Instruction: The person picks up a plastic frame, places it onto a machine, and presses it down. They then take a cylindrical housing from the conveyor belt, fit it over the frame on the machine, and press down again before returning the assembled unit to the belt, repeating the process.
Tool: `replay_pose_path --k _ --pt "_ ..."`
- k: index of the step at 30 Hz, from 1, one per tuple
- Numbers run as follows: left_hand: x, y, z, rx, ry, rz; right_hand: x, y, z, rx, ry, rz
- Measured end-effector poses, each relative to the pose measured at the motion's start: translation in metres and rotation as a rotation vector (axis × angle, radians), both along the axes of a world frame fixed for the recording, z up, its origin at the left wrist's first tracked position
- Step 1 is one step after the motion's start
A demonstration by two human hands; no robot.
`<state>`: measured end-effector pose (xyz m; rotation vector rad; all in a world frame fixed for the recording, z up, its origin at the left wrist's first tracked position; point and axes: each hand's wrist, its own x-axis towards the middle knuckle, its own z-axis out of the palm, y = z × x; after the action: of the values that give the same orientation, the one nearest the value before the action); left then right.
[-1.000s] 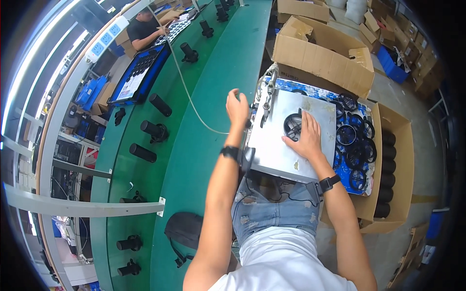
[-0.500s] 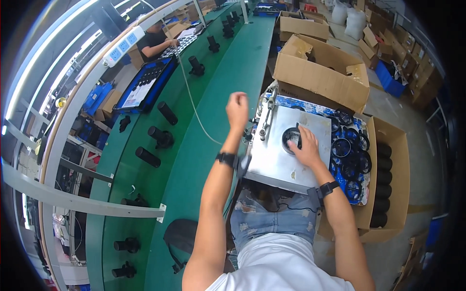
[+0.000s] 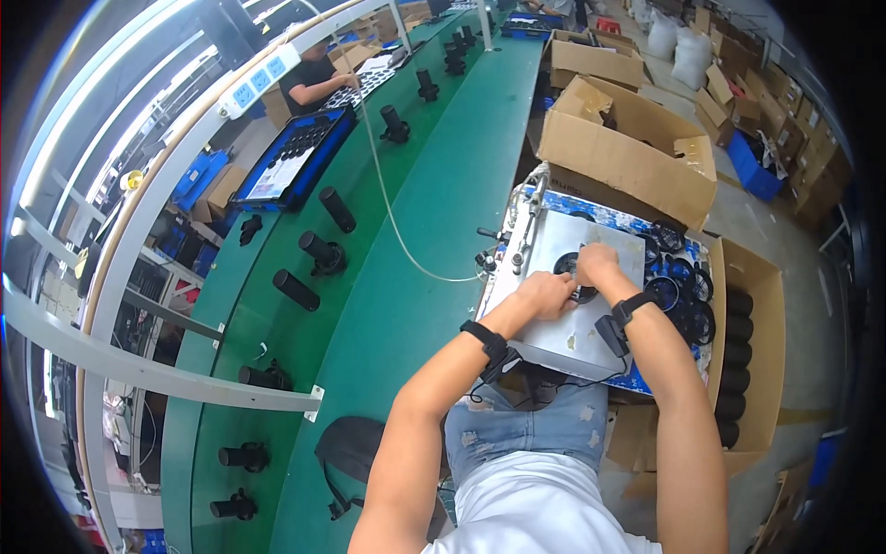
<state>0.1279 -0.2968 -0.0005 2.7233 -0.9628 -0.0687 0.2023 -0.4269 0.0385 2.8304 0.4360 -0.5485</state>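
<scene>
A black ring-shaped part (image 3: 565,264) lies on the bare metal top of a box-like bench fixture (image 3: 544,332) in front of me. At the ring's lower left edge is my left hand (image 3: 548,295), its fingers curled together; what they pinch, if anything, is hidden. My right hand (image 3: 600,265) is closed at the ring's right side, with its fingertips down on the ring and largely out of sight. Along the fixture's left side runs a metal clamp or valve assembly (image 3: 526,226) with small fittings.
Several black rings (image 3: 663,294) lie on a worn blue-and-white board right of the fixture. Beyond stand an open carton (image 3: 628,148) and a carton of black cylinders (image 3: 736,369). A green conveyor (image 3: 406,305) runs at left, with black cylindrical parts (image 3: 321,251) beside it. Another person (image 3: 314,83) works across it.
My left hand has come down from its raised place to the ring. The right hand, which lay spread over the ring, is now closed at its right side. The view has shifted slightly.
</scene>
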Motion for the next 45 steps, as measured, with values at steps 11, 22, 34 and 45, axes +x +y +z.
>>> replay_pose_path --k 11,22,34,45 --pt "-0.009 -0.004 -0.023 -0.15 -0.192 0.158 -0.009 -0.009 -0.009 0.169 -0.229 0.013" --pt "-0.091 0.204 0.002 -0.735 -0.49 0.907 -0.141 -0.091 -0.062 0.939 -0.442 0.052" --pt "0.097 0.431 0.001 0.013 -0.159 1.359 -0.161 -0.055 -0.051 0.562 -0.53 -0.056" --pt "0.142 0.466 -0.016 0.064 -0.06 1.37 -0.157 -0.046 -0.042 0.521 -0.437 -0.105"
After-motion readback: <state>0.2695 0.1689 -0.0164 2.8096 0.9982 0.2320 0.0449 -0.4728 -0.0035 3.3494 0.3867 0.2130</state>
